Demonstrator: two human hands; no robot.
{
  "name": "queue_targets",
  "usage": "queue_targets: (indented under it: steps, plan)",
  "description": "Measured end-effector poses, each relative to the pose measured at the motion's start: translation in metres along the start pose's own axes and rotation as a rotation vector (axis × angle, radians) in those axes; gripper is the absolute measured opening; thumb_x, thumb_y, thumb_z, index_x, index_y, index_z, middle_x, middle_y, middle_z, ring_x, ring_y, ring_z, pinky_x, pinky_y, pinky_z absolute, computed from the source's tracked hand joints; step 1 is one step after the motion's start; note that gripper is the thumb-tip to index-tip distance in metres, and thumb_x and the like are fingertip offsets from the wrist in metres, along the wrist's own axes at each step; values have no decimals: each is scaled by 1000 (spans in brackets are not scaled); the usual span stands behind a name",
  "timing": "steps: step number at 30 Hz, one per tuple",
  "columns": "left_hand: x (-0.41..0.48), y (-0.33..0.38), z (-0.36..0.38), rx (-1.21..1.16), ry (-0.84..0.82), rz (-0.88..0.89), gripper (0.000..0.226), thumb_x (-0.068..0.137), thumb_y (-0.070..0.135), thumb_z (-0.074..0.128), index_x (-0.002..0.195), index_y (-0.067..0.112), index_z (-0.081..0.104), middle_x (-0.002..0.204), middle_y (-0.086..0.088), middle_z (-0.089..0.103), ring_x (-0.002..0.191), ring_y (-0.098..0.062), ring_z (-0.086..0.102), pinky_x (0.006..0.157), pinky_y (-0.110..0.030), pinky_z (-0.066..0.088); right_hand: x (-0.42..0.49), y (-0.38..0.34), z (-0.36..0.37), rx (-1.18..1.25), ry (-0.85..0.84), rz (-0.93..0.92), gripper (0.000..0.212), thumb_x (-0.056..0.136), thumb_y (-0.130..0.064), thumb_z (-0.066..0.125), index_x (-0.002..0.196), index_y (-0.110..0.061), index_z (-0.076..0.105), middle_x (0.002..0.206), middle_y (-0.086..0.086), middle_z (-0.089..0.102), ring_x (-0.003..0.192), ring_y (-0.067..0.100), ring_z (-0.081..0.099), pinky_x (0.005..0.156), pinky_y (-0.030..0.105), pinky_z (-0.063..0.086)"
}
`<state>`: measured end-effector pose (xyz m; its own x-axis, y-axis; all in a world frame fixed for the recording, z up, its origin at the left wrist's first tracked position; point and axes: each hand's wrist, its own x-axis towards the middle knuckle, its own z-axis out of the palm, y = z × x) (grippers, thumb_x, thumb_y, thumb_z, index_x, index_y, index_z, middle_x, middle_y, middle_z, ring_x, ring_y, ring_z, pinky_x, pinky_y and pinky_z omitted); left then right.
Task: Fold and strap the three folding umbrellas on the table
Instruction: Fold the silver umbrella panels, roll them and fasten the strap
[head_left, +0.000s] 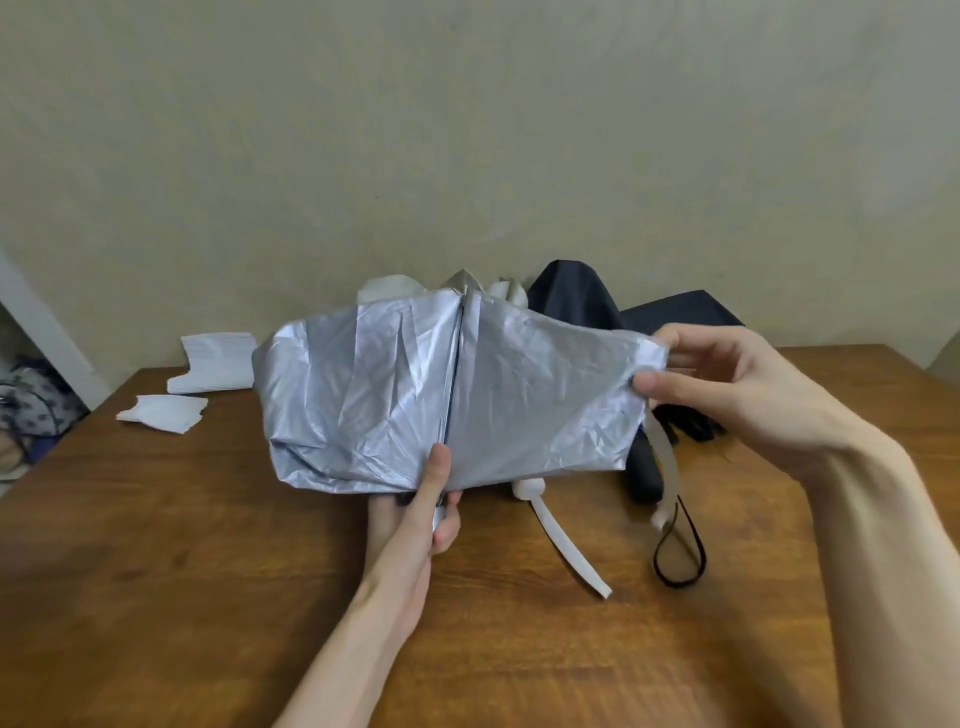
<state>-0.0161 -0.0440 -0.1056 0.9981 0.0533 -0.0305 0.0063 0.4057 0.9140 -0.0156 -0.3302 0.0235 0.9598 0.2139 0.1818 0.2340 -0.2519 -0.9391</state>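
Observation:
A silver folding umbrella (395, 395) is held up over the wooden table (208, 545), its canopy spread flat with a dark rib down the middle. My left hand (421, 514) grips its handle end from below, thumb pressed on the fabric. My right hand (727, 384) pinches the canopy's right corner. Behind it lies a dark navy umbrella (587, 296) with a black wrist loop (680, 551). A pale beige umbrella (384, 288) peeks out at the back, mostly hidden. White straps (566, 545) trail on the table.
Two stacks of white folded paper (213, 364) lie at the table's far left. A beige wall stands right behind the table. Patterned cloth (31, 405) sits on the floor at the left.

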Motion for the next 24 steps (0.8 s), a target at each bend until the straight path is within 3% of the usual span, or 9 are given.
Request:
queue_targets:
  steps: [3, 9, 12, 14, 15, 17, 20, 22, 24]
  plan:
    - [-1, -3, 1, 38, -10, 18, 55, 83, 59, 71, 128, 27, 68, 77, -2, 52, 54, -10, 30, 54, -22, 24, 4, -5, 11, 106, 34, -66, 9, 91, -3, 73, 100, -2, 74, 107, 19, 80, 100, 31, 79, 89, 31, 62]
    - [-2, -6, 2, 57, 1, 39, 54, 84, 56, 73, 129, 26, 66, 78, -4, 53, 54, -10, 32, 57, -21, 28, 10, -24, 40, 130, 27, -145, 17, 95, -10, 71, 109, -2, 74, 104, 17, 81, 94, 30, 78, 88, 36, 63]
    - [-2, -8, 4, 63, 32, 58, 52, 85, 53, 75, 127, 23, 67, 76, -2, 54, 55, -11, 32, 50, -17, 29, 10, -38, 51, 63, 110, -125, 30, 96, -11, 76, 125, -15, 72, 108, 13, 81, 99, 28, 79, 90, 37, 65]
    - [-3, -8, 4, 66, 62, 77, 50, 87, 51, 75, 127, 22, 67, 74, 1, 55, 55, -11, 33, 50, -16, 30, 9, -44, 52, -25, 184, -56, 42, 93, -28, 80, 133, -31, 66, 106, 1, 82, 96, 10, 79, 83, 22, 63]
    - [-3, -8, 4, 65, 79, 88, 49, 88, 49, 75, 127, 21, 67, 74, 1, 56, 54, -11, 33, 50, -16, 31, 10, -45, 50, -69, 199, 17, 46, 90, -38, 81, 132, -35, 63, 101, -5, 82, 91, 2, 78, 74, 14, 60]
    - [-3, -7, 4, 58, 107, 106, 48, 90, 47, 75, 126, 18, 67, 75, 2, 56, 53, -10, 34, 50, -15, 33, 12, -42, 45, -117, 152, 204, 48, 83, -50, 82, 123, -31, 63, 90, -9, 81, 80, -2, 77, 58, 11, 56]
    - [-2, -4, 2, 60, 134, 115, 50, 92, 46, 75, 127, 12, 65, 77, 1, 56, 53, -9, 35, 52, -15, 38, 14, -25, 38, -155, 22, 418, 34, 84, -43, 84, 104, -16, 77, 85, -1, 83, 79, 10, 80, 59, 14, 58]
    - [-2, -4, 0, 57, 149, 118, 53, 92, 46, 75, 130, 11, 63, 77, 1, 56, 54, -9, 36, 53, -14, 40, 14, -13, 35, -122, 0, 464, 22, 88, -31, 84, 93, -10, 79, 86, 8, 83, 84, 15, 81, 62, 16, 59]
    - [-2, -3, 0, 59, 157, 127, 54, 90, 47, 75, 128, 10, 64, 75, 3, 55, 55, -8, 37, 53, -15, 40, 16, -3, 32, -82, 56, 443, 13, 92, -22, 81, 96, -9, 78, 88, 8, 83, 88, 18, 82, 65, 18, 61]
